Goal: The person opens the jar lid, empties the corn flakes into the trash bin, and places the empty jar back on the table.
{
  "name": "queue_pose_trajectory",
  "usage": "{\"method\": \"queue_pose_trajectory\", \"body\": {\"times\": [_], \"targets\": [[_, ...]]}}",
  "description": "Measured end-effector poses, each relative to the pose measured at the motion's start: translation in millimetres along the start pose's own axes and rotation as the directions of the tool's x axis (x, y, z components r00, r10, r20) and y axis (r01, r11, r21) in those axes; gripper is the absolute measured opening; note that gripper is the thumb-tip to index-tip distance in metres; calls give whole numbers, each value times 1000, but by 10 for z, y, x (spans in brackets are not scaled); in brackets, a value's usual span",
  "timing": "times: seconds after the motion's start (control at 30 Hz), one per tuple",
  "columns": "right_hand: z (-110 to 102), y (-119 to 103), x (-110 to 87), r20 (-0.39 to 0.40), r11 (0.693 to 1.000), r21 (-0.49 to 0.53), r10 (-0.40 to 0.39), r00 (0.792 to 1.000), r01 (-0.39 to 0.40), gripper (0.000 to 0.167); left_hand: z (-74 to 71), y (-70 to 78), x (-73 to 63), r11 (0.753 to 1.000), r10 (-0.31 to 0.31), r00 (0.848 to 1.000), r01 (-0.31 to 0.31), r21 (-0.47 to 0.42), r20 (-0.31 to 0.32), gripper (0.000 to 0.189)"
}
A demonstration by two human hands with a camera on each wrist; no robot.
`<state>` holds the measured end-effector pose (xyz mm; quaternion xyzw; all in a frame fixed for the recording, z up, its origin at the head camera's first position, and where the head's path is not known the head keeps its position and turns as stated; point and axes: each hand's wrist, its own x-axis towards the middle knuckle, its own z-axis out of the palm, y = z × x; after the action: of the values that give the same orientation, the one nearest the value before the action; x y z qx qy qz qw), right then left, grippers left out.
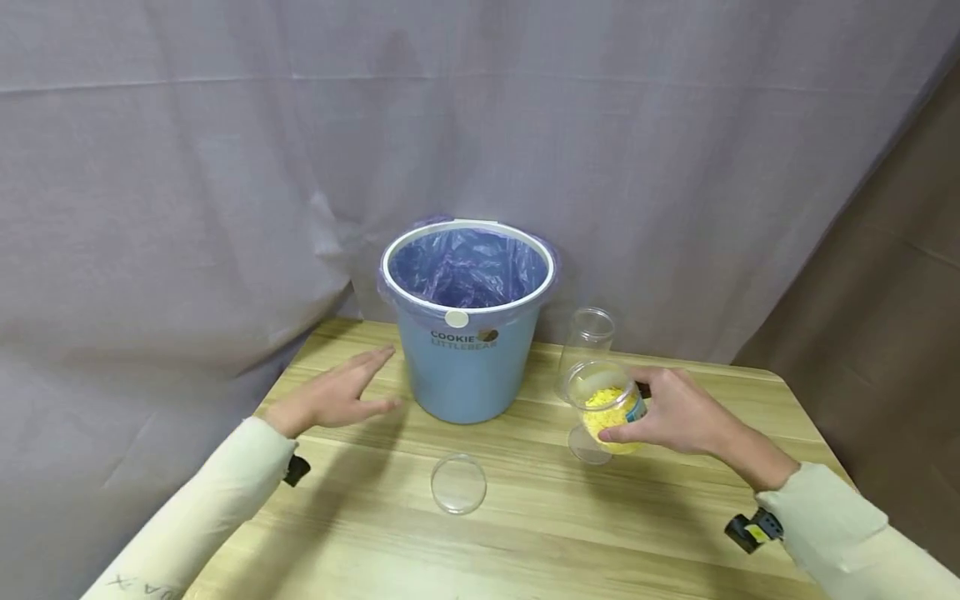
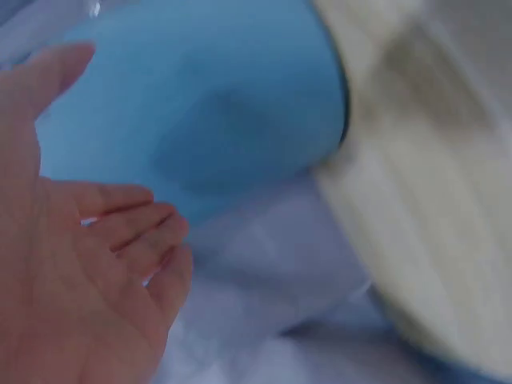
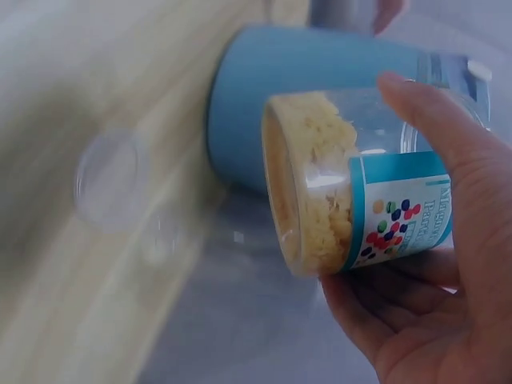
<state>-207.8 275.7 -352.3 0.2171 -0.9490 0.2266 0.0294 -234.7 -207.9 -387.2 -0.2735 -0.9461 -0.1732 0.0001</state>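
Note:
My right hand (image 1: 678,417) grips a clear round jar (image 3: 324,184) partly filled with yellow crumbly bits (image 1: 609,408). A teal-and-white label (image 3: 400,208) wraps its side. In the head view the jar is held above the table, its uncovered mouth facing up. My left hand (image 1: 337,396) has its fingers extended and holds nothing; it hovers left of a blue bucket (image 1: 468,375). The palm and slightly bent fingers show in the left wrist view. A translucent purple bag (image 1: 465,267) lines the bucket, under its white rim.
A clear round lid (image 1: 458,484) lies flat on the wooden table (image 1: 517,533) in front of the bucket. Behind the held jar stands a tall clear cylinder (image 1: 591,333). Below the jar shows another clear disc (image 1: 587,448), partly hidden. A grey curtain (image 1: 480,125) hangs behind.

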Motion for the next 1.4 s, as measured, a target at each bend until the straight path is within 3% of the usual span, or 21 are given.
{"method": "queue_pose_trajectory", "body": {"times": [0.23,0.43,0.6,0.73,1.03,1.4], "targets": [[-420,40,122,-11,993,-117,-16,1000,14,76,-659,-73,107,994,-105,990,107,18,-95,87],[-810,-125,370,-17,977,-210,-44,999,39,72,-962,36,375,992,-123,981,128,22,-150,94],[-1029,-360,672,-50,965,-256,-64,997,49,69,-1052,168,601,989,-106,988,117,95,-114,95],[-1150,-578,918,-59,947,-311,-98,994,75,62,-1099,253,694,976,-134,989,143,164,-66,100],[-1271,-966,1344,-49,918,-380,-140,989,111,59,-1074,248,743,962,-173,984,178,208,-44,100],[-1280,-1105,1680,-10,889,-438,-154,988,134,61,-1001,258,772,955,-181,983,183,235,-32,101]]}}
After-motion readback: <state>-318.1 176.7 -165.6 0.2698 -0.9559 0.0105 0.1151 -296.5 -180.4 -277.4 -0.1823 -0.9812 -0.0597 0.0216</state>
